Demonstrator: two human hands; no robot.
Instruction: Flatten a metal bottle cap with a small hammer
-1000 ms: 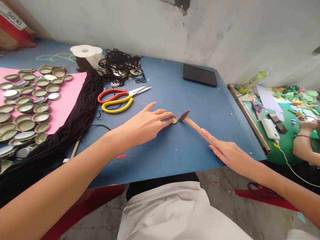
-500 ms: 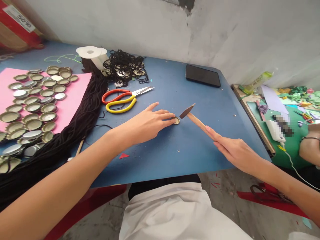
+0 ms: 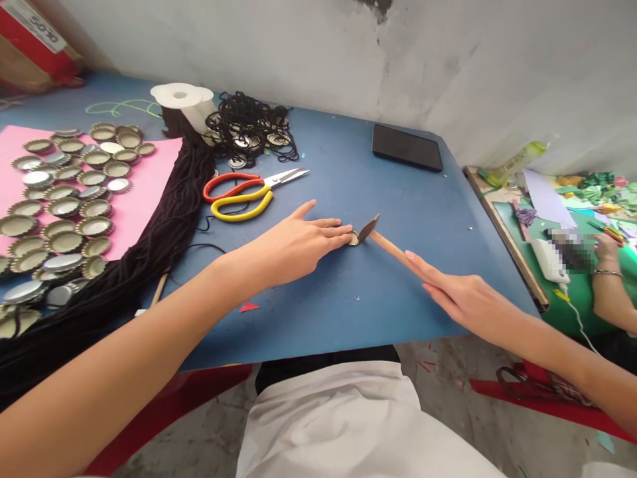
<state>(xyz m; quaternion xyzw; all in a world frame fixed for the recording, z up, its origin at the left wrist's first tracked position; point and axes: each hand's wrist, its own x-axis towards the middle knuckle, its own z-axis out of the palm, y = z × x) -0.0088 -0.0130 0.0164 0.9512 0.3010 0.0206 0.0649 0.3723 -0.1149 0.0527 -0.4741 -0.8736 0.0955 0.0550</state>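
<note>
Small crimped bottle cap [image 3: 353,238] on blue table [image 3: 318,318], wood-handled hammer [image 3: 392,247] slanting beside it, dark head [image 3: 368,228] perhaps touching

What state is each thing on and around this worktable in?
Bottle cap: hollow side up
Left hand: extended, at the bottle cap's edge
Hammer: held, head beside the bottle cap, contact unclear
Right hand: closed on the hammer
Scissors: lying unheld
Phone: flat, dark
Corded pile: tangled

The hammer head [image 3: 369,227] looks dull metal, its handle [image 3: 395,252] smooth wood, the tabletop [image 3: 308,325] matt.
</note>
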